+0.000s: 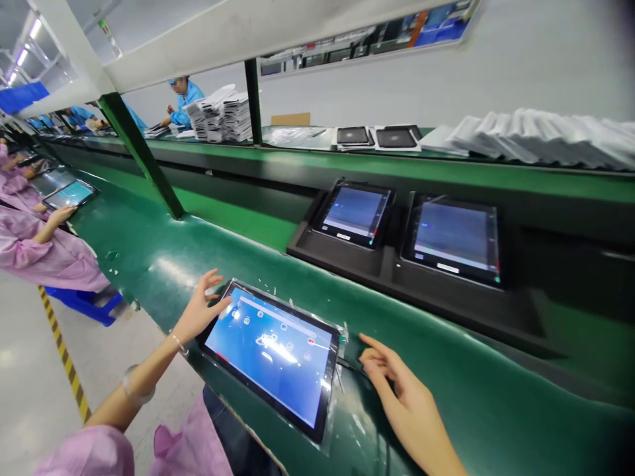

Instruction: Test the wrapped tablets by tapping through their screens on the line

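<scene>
We see the tablet (270, 350) lying flat at the near edge of the green table (446, 370), one corner overhanging. Our left hand (201, 307) is open, its thumb touching the tablet's far-left corner. Our right hand (397, 387), loosely open, rests just right of it. Bare table stretches right; the black tray (347, 261) sits farther back.

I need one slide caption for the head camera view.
Left hand touches a lit tablet on the green bench.
</scene>
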Available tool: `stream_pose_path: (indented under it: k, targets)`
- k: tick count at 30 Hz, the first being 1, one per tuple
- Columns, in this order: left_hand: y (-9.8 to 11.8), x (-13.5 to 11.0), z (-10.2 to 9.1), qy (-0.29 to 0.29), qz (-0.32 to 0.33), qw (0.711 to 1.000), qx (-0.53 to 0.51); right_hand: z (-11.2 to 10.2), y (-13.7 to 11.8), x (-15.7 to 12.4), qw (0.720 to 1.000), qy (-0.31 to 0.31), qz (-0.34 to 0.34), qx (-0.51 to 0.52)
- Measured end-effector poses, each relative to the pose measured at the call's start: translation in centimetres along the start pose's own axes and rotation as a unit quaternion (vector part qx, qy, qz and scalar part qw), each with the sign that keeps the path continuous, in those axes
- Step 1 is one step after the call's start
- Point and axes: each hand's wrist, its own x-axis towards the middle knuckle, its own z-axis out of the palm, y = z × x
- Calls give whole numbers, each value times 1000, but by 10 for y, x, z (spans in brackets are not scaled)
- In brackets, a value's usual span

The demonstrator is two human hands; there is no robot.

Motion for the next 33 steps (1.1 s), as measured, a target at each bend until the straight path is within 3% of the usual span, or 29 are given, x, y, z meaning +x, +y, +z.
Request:
stream_pose_path:
  k: [5,12,25,29,33]
  targets:
    - [-8,27,10,-29,11,997,76,-8,1,-1,998,-38,9,-45]
    - [-13,24,10,-59,-4,997,43,-1,-17,-1,990,-118,-51,-49]
    - [-3,22,1,-99,-11,994,55,-5,-57,-10,991,-96,-70,66]
    - [-4,24,2,-93,-14,995,16,-5,-50,-11,992,-94,-63,56]
    - [-10,27,8,-81,-7,996,-37,-4,-23,-14,994,-78,-81,-3]
